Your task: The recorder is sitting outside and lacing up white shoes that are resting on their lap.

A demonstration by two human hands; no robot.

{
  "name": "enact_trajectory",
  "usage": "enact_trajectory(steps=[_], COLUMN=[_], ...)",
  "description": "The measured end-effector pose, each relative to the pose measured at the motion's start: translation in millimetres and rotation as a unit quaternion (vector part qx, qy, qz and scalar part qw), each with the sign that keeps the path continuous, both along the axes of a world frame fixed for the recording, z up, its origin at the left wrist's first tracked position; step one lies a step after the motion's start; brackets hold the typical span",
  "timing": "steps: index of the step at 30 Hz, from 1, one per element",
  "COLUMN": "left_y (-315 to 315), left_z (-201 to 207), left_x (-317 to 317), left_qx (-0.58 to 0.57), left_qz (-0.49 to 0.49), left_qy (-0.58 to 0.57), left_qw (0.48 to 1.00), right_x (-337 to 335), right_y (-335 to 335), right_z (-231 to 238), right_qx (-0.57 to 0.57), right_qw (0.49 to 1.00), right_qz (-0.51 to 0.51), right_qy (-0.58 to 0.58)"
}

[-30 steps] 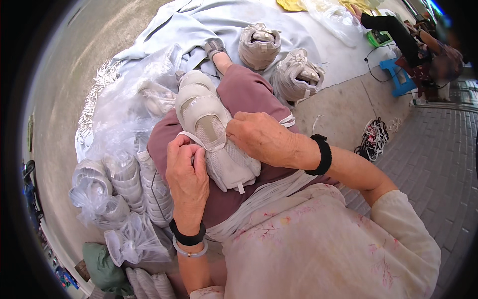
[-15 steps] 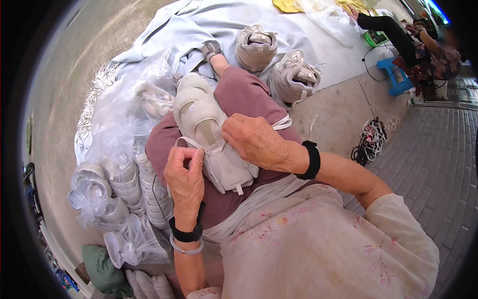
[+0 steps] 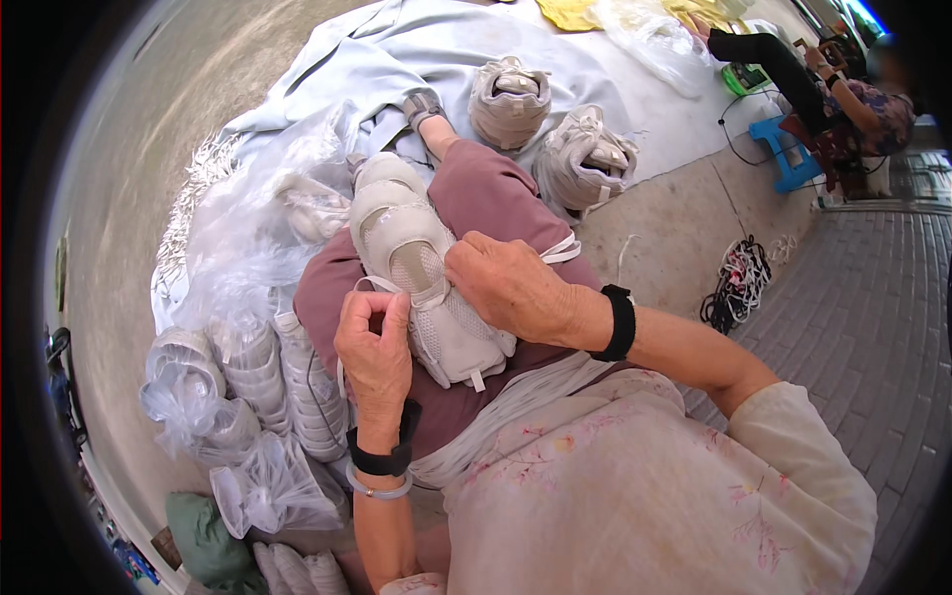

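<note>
Across my lap lies a row of nested light-grey shoe uppers [image 3: 459,345], their openings showing one behind another. My left hand [image 3: 374,352] is closed at the left side of the nearest upper, thumb and forefinger pinching a white shoelace [image 3: 375,282] that loops beside it. My right hand [image 3: 511,286] bends over the right edge of the same upper's opening, fingers closed; whatever lies between its fingertips is hidden. A bundle of white laces [image 3: 496,428] rests over my lap, close to my waist.
Two stacks of beige uppers [image 3: 509,104] stand on the pale cloth [image 3: 416,45] ahead. Plastic-wrapped uppers [image 3: 250,367] crowd my left, near a green bag [image 3: 206,540]. Tangled cords [image 3: 739,280] lie on the ground at right. Another person sits beyond a blue stool [image 3: 783,149].
Both hands stay at the nearest upper, with only slight shifts. The view has moved a little. At far right, the other person's arm has risen.
</note>
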State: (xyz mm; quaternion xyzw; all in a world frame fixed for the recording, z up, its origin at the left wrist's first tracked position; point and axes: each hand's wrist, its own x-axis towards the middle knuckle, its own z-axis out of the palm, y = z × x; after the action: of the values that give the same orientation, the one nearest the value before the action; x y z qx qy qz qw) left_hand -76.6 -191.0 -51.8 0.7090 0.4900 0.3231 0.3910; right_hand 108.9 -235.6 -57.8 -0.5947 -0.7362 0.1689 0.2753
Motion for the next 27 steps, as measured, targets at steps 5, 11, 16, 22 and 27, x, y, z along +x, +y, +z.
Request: enact_trajectory(steps=[5, 11, 16, 22, 27], left_y=[-10, -2, -12, -34, -40], left_z=[-11, -9, -6, -12, -19], left_x=[-1, 1, -7, 2, 18], left_qx=[-0.015, 0.025, 0.094, 0.063, 0.098], left_qz=[0.036, -0.001, -0.008, -0.037, 0.002], left_qy=[-0.039, -0.033, 0.026, -0.025, 0.025], left_qw=[0.998, 0.999, 0.995, 0.997, 0.995], right_x=[-2, -5, -4, -7, -20], right_y=[-10, 5, -6, -35, -34], right_z=[1, -9, -1, 28, 23], right_qx=[-0.016, 0.003, -0.017, 0.018, -0.006], right_qw=[0.999, 0.997, 0.996, 0.999, 0.997], right_qz=[0.003, -0.037, -0.017, 0.013, -0.038], right_qy=[0.047, 0.073, 0.083, -0.047, -0.070])
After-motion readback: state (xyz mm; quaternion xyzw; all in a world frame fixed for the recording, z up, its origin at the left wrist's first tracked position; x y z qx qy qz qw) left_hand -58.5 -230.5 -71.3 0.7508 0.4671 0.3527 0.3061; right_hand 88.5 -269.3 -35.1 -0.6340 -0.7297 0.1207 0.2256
